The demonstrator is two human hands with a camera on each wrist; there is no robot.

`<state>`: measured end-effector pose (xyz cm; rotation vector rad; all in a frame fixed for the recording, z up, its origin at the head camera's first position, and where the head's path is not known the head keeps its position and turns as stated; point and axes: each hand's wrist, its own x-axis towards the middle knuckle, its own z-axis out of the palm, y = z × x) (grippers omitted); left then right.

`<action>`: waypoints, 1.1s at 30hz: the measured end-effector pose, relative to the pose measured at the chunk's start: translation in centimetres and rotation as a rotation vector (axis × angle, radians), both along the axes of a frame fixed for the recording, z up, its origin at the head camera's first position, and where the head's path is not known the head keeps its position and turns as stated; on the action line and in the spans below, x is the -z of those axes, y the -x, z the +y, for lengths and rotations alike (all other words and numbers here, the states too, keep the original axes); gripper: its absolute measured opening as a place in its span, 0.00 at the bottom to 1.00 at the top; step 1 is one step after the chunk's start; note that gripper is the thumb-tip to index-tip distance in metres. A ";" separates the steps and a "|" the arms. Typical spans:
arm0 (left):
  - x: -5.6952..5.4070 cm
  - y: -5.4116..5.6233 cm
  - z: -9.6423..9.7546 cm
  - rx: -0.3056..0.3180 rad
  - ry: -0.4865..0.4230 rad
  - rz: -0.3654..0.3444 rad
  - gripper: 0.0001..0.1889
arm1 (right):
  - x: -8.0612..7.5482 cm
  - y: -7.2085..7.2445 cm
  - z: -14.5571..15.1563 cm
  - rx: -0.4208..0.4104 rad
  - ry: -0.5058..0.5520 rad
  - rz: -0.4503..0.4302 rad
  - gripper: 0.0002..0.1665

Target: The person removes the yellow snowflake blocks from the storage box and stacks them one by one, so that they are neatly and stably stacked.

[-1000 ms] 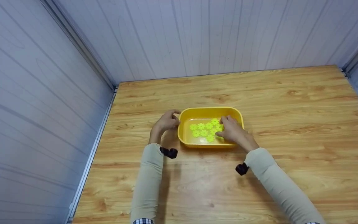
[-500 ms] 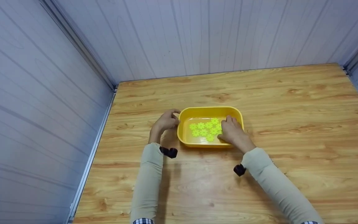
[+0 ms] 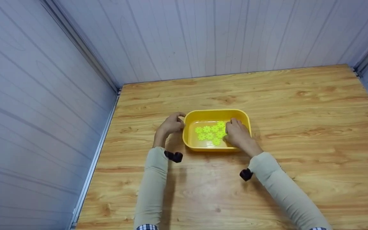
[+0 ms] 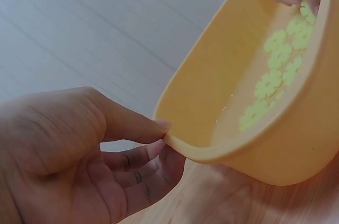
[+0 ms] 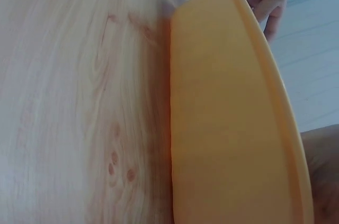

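Note:
A yellow plastic basin [image 3: 216, 111] stands on the wooden table, with several flat neon yellow-green flower-shaped pieces [image 3: 209, 136] lying on its floor. At the basin's left end, my left hand [image 3: 170, 124] pinches the rim between thumb and fingers, plainly seen in the left wrist view. My right hand [image 3: 238, 134] reaches down inside the right part of the basin. In the left wrist view its fingertips pinch one flower-shaped piece [image 4: 307, 11], partly covered by them. The basin's outer wall [image 5: 228, 107] hides most of the right hand in the right wrist view.
The wood-grain table [image 3: 299, 127] extends around the basin on all sides. A pale panelled wall [image 3: 196, 38] rises behind it, and another wall [image 3: 37, 111] borders the left side. Small black cameras [image 3: 177, 157] hang at both wrists.
My right hand has dipped lower into the basin and its fingers have closed together over the pieces at the right. The left hand and the basin stay in place.

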<state>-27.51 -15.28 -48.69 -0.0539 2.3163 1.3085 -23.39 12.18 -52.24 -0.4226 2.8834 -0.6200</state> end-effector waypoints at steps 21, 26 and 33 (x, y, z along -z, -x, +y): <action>-0.1 0.0 0.1 -0.003 0.025 -0.020 0.24 | -1.3 0.8 0.5 0.064 0.552 -0.066 0.13; -0.1 0.1 0.1 0.005 0.042 -0.021 0.24 | -2.0 1.0 1.2 0.091 0.664 -0.060 0.16; -0.1 0.2 -0.1 0.017 0.001 -0.034 0.24 | -2.9 1.5 2.2 0.164 0.751 -0.086 0.20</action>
